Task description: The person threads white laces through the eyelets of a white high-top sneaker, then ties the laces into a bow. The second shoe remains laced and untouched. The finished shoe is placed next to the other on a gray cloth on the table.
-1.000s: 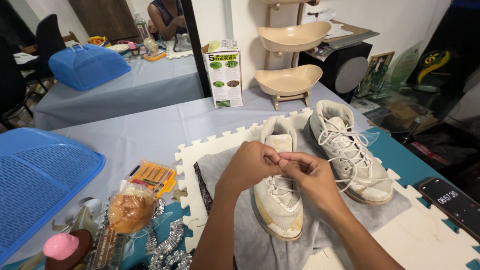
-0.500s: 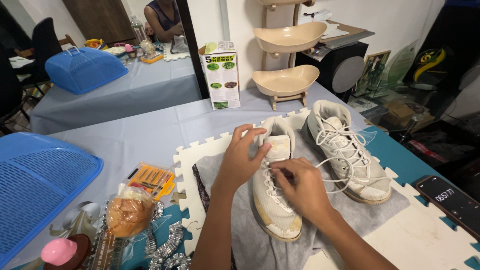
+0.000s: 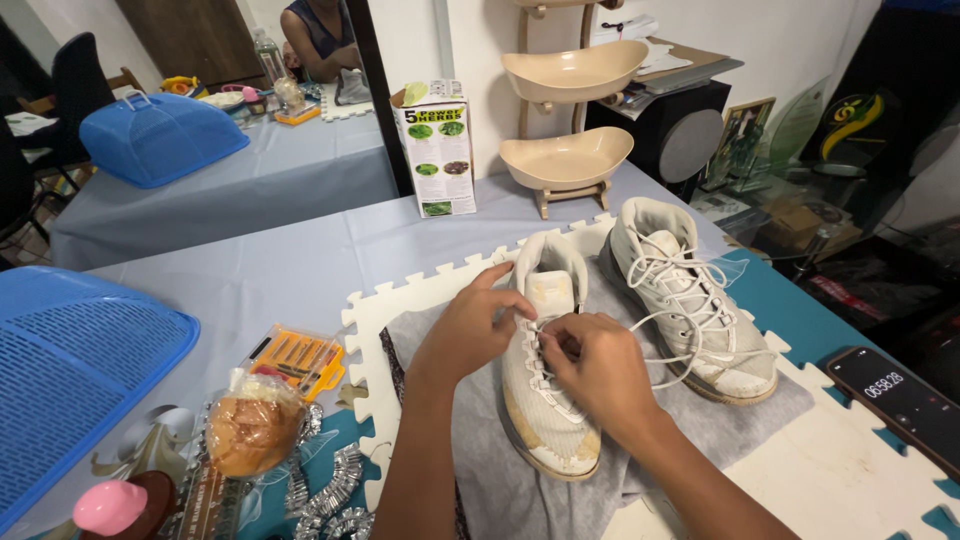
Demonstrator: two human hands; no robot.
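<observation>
a person's left hand (image 3: 468, 332) and right hand (image 3: 590, 368) work together at the upper lacing of a white sneaker (image 3: 545, 385) that lies toe toward the camera on a grey cloth (image 3: 480, 440), spread over a cream foam puzzle mat (image 3: 375, 310) on the counter (image 3: 290, 270). the left grip is mostly closed, thumb and forefinger pinched at the shoe's near-side eyelets just below the tongue. the right grip is curled shut over the white lace (image 3: 655, 375), which runs out from under the fingers in a loose loop toward the right; exactly how the fingertips pinch it is hidden by the back of the hand. a second white sneaker (image 3: 690, 305), laced and scuffed at the toe, stands just beside the first on the same cloth, heel away from the camera.

to the left of the mat, on the counter, lie an orange case of small tools (image 3: 298, 357), a wrapped bun (image 3: 250, 430) and a pink-topped round object (image 3: 115, 503), with a blue mesh food cover (image 3: 70, 370) at the far left edge. a dark phone (image 3: 895, 400) with a lit screen rests on the mat at the right. at the back of the counter stand a white and green carton (image 3: 437, 148) and a wooden stand holding beige bowls (image 3: 567, 160). beyond, on another cloth-covered surface, sits a second blue food cover (image 3: 160, 138), and another person is seated there, only partly in view.
</observation>
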